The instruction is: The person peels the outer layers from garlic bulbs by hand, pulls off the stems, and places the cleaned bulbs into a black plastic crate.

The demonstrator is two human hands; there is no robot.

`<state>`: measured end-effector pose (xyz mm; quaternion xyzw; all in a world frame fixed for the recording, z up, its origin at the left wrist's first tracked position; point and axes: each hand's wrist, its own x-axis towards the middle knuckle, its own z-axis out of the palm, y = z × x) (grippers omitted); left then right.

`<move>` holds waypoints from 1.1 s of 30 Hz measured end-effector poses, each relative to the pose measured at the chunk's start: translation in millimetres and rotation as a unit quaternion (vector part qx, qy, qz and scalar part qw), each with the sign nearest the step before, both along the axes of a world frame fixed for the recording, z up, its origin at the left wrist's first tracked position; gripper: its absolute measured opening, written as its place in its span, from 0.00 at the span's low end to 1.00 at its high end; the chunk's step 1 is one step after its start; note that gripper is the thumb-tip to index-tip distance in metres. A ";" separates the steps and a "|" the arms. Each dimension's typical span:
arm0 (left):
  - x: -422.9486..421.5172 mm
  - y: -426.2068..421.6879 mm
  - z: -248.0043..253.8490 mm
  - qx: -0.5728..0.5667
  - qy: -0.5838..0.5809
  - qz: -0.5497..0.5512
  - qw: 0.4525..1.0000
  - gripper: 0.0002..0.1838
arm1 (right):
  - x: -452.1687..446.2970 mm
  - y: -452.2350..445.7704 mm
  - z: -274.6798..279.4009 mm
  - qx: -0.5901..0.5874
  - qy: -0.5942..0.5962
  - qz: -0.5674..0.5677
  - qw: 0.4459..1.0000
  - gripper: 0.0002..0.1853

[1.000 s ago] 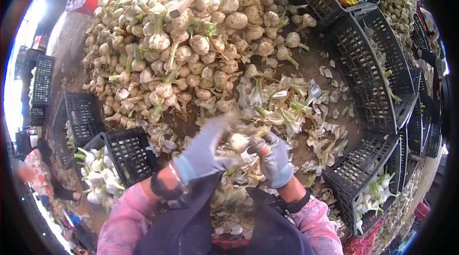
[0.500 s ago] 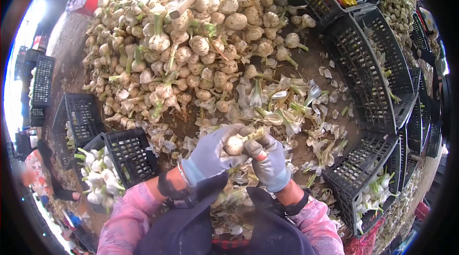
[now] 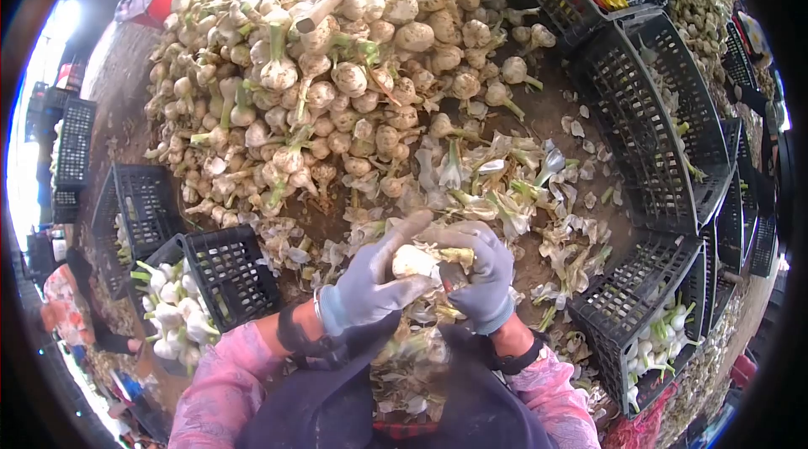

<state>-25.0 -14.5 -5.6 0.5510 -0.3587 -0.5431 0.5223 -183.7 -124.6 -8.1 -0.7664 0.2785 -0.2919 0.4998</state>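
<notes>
In front of my lap, my left hand (image 3: 370, 279), in a grey glove, holds a garlic bulb (image 3: 413, 261) between thumb and fingers. The bulb's side now shows pale, with its stalk pointing right. My right hand (image 3: 486, 276), also gloved, is curled around the stalk (image 3: 455, 256) and some loose skin. A dark patch shows at its thumb; I cannot make out what it is. Just beyond both hands lie torn garlic skins (image 3: 505, 196) and cut stalks. Farther off rises a large heap of dirty garlic bulbs (image 3: 353, 79).
A wooden-handled tool (image 3: 326, 10) lies on the heap. To the left, a black crate (image 3: 231, 272) stands by cleaned garlic (image 3: 178, 310). More black crates (image 3: 644, 276) line the right side, one with white bulbs (image 3: 661, 346). Another person (image 3: 71, 302) is at far left.
The bulb has turned paler as dirty outer skin came away. My left fingers have opened out along it, and my right hand has shifted slightly right with the stalk.
</notes>
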 end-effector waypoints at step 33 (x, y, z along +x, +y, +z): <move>25.4 4.4 -2.5 -0.039 0.249 0.116 0.961 0.21 | -33.9 -15.7 -48.1 0.184 0.111 0.000 0.977 0.22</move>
